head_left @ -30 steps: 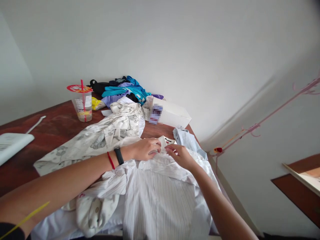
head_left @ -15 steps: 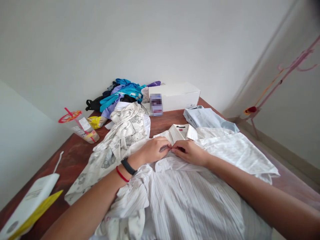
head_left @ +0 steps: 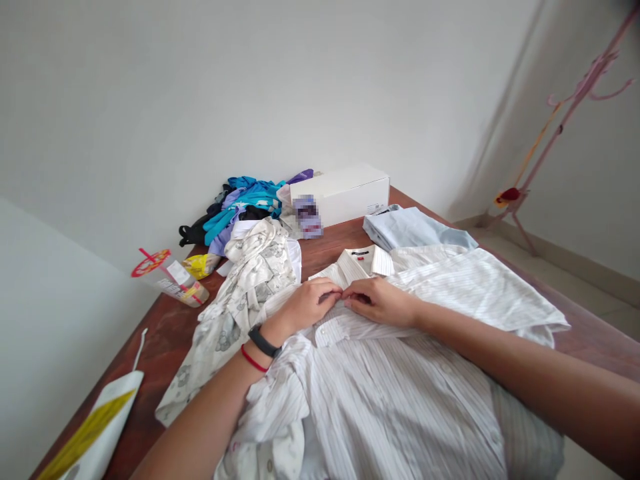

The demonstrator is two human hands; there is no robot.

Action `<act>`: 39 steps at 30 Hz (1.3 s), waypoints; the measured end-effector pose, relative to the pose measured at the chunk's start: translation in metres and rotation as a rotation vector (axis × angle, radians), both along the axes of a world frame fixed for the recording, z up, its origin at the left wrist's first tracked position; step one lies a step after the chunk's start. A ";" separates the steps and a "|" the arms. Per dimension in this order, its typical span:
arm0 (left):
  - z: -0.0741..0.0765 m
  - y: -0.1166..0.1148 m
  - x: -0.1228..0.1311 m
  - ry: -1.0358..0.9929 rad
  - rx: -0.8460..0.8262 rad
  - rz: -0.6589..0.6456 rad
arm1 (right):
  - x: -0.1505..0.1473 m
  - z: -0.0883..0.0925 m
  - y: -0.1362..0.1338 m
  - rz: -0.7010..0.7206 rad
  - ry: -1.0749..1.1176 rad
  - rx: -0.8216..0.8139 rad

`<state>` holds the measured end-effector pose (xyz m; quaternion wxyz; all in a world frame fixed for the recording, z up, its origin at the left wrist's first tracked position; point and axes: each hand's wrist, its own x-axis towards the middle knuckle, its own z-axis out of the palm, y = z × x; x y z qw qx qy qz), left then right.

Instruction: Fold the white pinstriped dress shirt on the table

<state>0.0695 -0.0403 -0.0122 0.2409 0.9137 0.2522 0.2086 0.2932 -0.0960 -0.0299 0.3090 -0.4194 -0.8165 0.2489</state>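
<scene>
Tabletop point(head_left: 170, 343) carries the striped shirt point(head_left: 400, 400), near centre to right. Your left hand point(head_left: 311, 303) and right hand point(head_left: 383, 301), closer together than a second ago, pinch its front below the collar point(head_left: 383, 261), apparently focusing work there.

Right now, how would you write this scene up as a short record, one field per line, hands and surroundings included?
Surface: reddish-brown table
Left hand: fingertips together on the front of the striped shirt, below its collar
Wristwear: black band, red cord
Right hand: fingertips together, beside the left hand's, on the same shirt
Left of shirt: patterned garment, cup with red straw
Beyond shirt: white box, folded pale blue cloth
</scene>
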 end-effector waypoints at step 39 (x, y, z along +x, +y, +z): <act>0.005 -0.002 -0.005 -0.070 -0.139 0.126 | 0.004 0.002 -0.005 0.135 -0.161 0.010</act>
